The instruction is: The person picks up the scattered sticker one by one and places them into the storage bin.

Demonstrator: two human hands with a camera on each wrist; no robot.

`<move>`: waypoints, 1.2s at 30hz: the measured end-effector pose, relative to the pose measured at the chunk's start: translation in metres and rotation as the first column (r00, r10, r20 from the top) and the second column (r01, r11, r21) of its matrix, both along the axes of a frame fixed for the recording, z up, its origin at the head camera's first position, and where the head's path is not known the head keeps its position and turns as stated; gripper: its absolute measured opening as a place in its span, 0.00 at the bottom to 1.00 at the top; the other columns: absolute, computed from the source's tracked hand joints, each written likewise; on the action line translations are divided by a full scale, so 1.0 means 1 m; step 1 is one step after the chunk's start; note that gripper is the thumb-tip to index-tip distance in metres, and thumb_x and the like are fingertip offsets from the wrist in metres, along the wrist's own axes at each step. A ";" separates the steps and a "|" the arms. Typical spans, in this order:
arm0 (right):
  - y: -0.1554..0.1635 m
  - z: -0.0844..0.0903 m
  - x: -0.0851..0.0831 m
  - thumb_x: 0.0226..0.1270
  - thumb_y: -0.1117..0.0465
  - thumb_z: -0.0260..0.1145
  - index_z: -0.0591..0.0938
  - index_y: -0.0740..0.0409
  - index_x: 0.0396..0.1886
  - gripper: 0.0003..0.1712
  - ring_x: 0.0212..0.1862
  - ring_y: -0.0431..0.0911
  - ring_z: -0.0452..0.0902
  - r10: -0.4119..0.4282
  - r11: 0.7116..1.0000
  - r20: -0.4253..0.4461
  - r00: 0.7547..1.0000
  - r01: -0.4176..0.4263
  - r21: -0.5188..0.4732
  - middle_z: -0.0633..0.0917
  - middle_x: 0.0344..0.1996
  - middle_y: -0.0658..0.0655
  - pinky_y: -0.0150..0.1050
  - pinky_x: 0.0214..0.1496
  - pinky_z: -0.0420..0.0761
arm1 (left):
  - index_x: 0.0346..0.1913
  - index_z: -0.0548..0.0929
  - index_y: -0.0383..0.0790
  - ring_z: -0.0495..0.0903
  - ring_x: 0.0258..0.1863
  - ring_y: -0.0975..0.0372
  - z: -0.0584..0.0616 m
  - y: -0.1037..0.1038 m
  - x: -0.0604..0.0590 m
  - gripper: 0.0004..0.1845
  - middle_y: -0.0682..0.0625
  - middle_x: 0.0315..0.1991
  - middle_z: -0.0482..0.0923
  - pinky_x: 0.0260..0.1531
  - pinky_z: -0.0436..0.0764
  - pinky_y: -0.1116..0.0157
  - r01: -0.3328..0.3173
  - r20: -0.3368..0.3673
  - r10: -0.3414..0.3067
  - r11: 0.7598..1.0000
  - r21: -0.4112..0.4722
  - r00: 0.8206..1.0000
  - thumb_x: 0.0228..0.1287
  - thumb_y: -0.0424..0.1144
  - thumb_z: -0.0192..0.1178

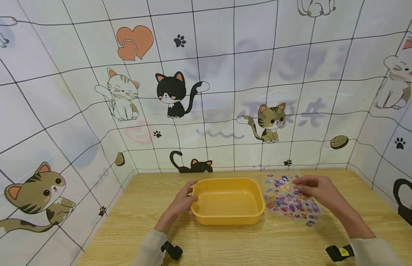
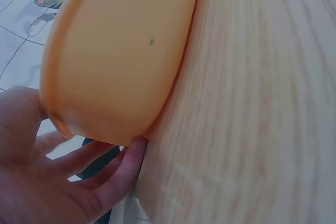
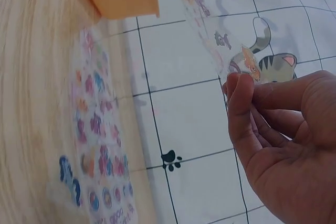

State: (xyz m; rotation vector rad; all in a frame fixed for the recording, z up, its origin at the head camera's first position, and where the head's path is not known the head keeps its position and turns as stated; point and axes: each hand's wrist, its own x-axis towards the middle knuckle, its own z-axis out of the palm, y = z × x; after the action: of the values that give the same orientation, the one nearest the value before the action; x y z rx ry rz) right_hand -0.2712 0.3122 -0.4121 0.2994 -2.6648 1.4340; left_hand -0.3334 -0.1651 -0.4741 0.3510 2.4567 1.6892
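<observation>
A yellow plastic basin (image 1: pixel 228 220) stands on the table, its inside showing only bare yellow plastic. My left hand (image 1: pixel 182 201) holds its left end, thumb at the rim; in the left wrist view the fingertips (image 2: pixel 137 148) touch the basin's outer wall (image 2: pixel 115 51) low down by the tabletop. To the right of the basin, my right hand (image 1: pixel 317 190) pinches a clear sheet of colourful cartoon stickers (image 3: pixel 222 40) between thumb and fingertips, raised off the table. Beneath it lies another clear sticker sheet (image 3: pixel 100 124), printed with small purple, pink and blue figures.
A pale wood-grain table (image 1: pixel 142 229) carries everything. White cloth walls (image 1: pixel 219 103) with black grid lines and cartoon cats rise behind and on both sides. One small blue sticker piece (image 1: pixel 310 223) lies at the near edge of the sticker sheet. Each wrist wears a small black camera (image 1: pixel 172 251).
</observation>
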 end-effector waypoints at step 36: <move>-0.070 0.009 -0.014 0.75 0.66 0.64 0.82 0.73 0.57 0.17 0.36 0.37 0.84 0.155 0.980 0.016 0.988 -0.152 -0.130 0.88 0.47 0.69 0.37 0.40 0.88 | 0.73 0.74 0.49 0.68 0.72 0.40 -0.002 0.000 0.004 0.27 0.41 0.79 0.62 0.52 0.81 0.53 0.019 -0.067 -0.027 0.993 -0.121 0.997 0.71 0.36 0.54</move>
State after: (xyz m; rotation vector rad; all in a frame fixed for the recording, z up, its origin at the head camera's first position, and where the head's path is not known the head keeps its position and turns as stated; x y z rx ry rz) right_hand -0.2856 0.2421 -0.4028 0.4873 -2.6044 1.6561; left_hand -0.3299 -0.1650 -0.4760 0.4278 2.5779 1.5365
